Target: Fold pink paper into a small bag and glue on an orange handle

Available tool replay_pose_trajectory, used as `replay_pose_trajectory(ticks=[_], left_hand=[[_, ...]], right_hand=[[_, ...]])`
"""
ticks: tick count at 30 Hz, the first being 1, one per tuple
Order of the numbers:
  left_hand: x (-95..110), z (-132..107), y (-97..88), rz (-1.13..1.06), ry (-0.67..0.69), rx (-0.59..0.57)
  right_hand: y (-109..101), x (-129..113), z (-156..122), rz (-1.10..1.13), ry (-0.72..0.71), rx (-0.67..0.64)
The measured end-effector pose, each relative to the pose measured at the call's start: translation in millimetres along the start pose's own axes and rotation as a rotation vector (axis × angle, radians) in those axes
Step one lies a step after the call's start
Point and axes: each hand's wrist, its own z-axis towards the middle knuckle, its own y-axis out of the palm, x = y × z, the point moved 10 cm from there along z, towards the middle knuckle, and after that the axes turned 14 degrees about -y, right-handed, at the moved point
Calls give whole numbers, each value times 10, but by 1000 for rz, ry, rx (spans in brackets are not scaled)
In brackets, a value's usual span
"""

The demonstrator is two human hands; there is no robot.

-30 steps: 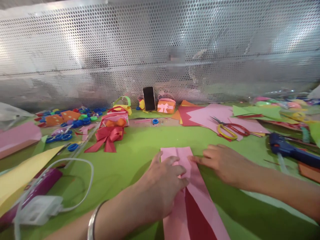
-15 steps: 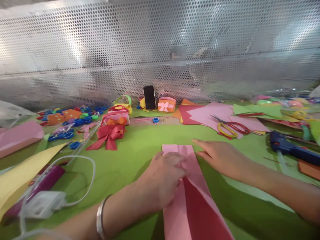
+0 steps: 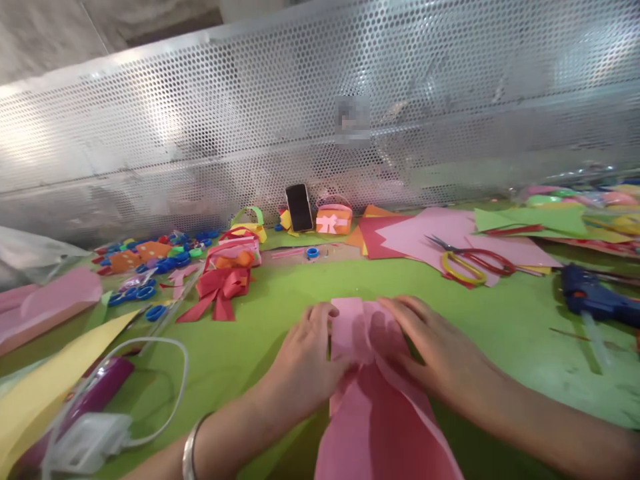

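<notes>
A folded sheet of pink paper (image 3: 347, 407) lies lengthwise before me, its far end flattened into a narrow strip and its near end gaping with a darker pink inside. My left hand (image 3: 313, 350), with a silver bangle on the wrist, grips the strip's left edge; its fingers curl at the far corner and its thumb presses on top. On the other side, my right hand (image 3: 433, 340) holds the right edge, with fingers along the far part and thumb lower down. The fold's underside is hidden.
Scissors (image 3: 465, 260) lie on pink and red sheets at the back right. A blue glue gun (image 3: 595, 293) sits at far right. Left are a white plug with cable (image 3: 93, 437), a red paper bow (image 3: 220, 293) and blue scissors (image 3: 133, 293). A phone (image 3: 299, 208) stands behind.
My right hand has come left onto the paper's right edge. My left hand has shifted from the middle of the strip to its left edge. The view has tilted slightly.
</notes>
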Motion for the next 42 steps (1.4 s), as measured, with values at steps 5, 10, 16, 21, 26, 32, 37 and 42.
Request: replay_pose_trajectory(ticks=[5,10,16,21,26,32,37,42], left_hand=[[-191,136,107,-587,-244,-112],[16,114,115,-724,-102,-278],[-41,149,-241,-880,-11,7],[55,90,34,-898,-59,-272],[37,60,154,-713,-86,-306],[46,94,156,-628,-67,-302],[66,103,157,-486,-6,-277],[64,195,-10,-312,86,-96]], right_hand=[[10,239,7,239,140,151],[18,473,26,473,290,225],[18,146,88,693,261,-7],[-143,123,95,700,273,65],[-107,156,109,687,252,-7],[-16,180,96,606,229,-102],[-76,253,96,402,230,-106],[-134,226,155,212,151,-85]])
